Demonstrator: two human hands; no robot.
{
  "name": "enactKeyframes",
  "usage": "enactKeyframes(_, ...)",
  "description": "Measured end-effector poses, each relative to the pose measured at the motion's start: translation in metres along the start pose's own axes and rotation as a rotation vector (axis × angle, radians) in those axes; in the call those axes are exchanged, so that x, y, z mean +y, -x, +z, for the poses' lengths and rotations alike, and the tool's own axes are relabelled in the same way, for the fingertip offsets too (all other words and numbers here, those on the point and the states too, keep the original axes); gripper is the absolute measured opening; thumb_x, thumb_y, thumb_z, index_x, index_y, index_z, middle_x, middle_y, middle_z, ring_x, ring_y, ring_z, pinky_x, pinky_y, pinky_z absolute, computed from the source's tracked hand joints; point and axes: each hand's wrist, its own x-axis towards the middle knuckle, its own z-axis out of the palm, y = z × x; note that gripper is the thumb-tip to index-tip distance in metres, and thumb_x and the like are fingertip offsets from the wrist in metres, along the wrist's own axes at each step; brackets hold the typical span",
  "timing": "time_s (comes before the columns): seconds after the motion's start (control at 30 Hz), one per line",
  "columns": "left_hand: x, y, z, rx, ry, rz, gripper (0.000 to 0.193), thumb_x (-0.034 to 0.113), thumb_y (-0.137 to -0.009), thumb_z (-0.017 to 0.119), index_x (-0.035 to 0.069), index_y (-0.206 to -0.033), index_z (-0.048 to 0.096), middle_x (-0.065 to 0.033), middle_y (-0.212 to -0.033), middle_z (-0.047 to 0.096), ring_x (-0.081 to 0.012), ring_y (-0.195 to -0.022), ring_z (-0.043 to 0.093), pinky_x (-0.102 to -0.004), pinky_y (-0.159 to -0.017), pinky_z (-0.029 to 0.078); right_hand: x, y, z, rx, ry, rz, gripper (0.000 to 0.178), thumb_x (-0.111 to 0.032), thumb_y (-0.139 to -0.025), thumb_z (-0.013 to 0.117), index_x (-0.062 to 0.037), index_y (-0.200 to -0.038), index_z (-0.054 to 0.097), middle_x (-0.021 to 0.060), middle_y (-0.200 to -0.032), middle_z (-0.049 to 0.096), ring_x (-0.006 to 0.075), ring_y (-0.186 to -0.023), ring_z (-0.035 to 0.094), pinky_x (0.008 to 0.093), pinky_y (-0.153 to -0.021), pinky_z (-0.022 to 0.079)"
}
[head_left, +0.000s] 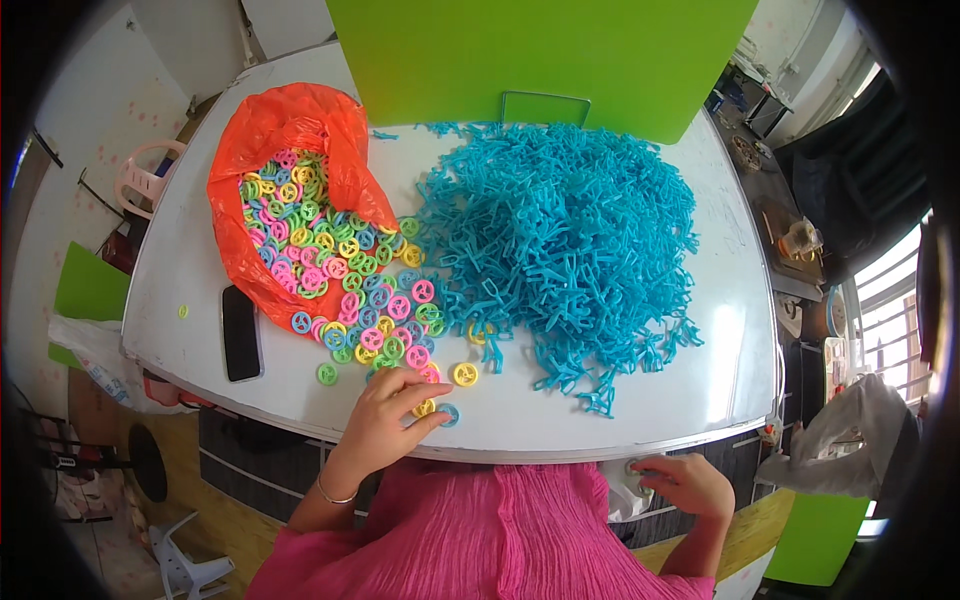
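Left head fisheye — worn up top, pitched down and forward over the white table [720, 390]; near range, left hand [393, 418] and right hand [692, 485] low in frame — sweep wide, wall [160, 60] at left to window [895, 310] at right.

On the tabletop [170, 270], a bag [285, 108] lies on the left with small wheels [399, 307] in it and more spilled before its mouth, and a phone [240, 335] lies left of the spill, just beside the bag. Right of these is a heap of plastic pieces [570, 240], with a board [550, 60] behind it. The left fingers [415, 393] are at the spill's near end, the right fingers [658, 463] past the tabletop's near edge.
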Motion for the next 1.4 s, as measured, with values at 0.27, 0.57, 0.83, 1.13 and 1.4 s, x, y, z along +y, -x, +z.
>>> enactKeyframes(0.27,0.006,-0.007,-0.001,-0.131,-0.098,0.026,0.037,0.021,-0.065,0.081,0.012,-0.099,0.069,-0.0053,-0.097,0.053,-0.0237,-0.094,0.050,-0.0367,-0.086,0.041,-0.041,-0.009,-0.015,0.133,-0.115,-0.380,0.028,-0.018,-0.080,0.070,-0.0088,-0.106,0.067,0.0118,-0.090,0.068,0.0288,-0.076,0.065,0.0342,-0.066,0.051)
enactKeyframes(0.57,0.004,-0.018,0.015,0.082,0.033,-0.057,0.024,0.017,-0.071,0.079,0.006,-0.079,0.060,-0.0043,-0.082,0.057,-0.0187,-0.075,0.055,-0.0310,-0.068,0.044,-0.109,-0.133,0.021,0.860,0.237,-0.512,0.017,-0.006,-0.073,0.073,-0.0057,-0.090,0.070,0.0088,-0.077,0.057,0.0270,-0.073,0.056,0.0366,-0.063,0.046)
enactKeyframes(0.83,0.020,-0.038,0.046,0.163,0.824,-0.428,0.016,0.016,-0.093,0.060,0.003,-0.095,0.052,-0.0054,-0.064,0.061,-0.0087,-0.054,0.055,-0.0220,-0.051,0.043,-0.106,-0.127,0.000,0.690,-0.695,-0.535,0.009,-0.007,-0.075,0.075,-0.0036,-0.082,0.070,0.0032,-0.086,0.059,0.0130,-0.081,0.054,0.0257,-0.069,0.045)
enactKeyframes(1.13,0.032,-0.056,0.064,0.157,1.144,-0.657,0.033,0.037,-0.099,0.046,0.009,-0.083,0.050,0.0014,-0.055,0.047,-0.0057,-0.045,0.045,-0.0200,-0.043,0.035,-0.134,-0.137,0.026,0.498,-1.098,-0.524,0.031,-0.002,-0.082,0.071,0.0006,-0.111,0.062,0.0033,-0.089,0.063,0.0063,-0.076,0.055,0.0215,-0.069,0.047)
enactKeyframes(1.4,0.029,-0.052,0.073,0.480,0.775,-0.423,0.034,0.028,-0.098,0.051,0.006,-0.073,0.049,0.0021,-0.053,0.044,-0.0041,-0.047,0.039,-0.0240,-0.042,0.029,-0.146,-0.151,0.069,0.200,-1.416,-0.427,0.018,-0.006,-0.085,0.068,-0.0016,-0.102,0.065,0.0072,-0.084,0.067,0.0128,-0.071,0.062,0.0267,-0.057,0.052)
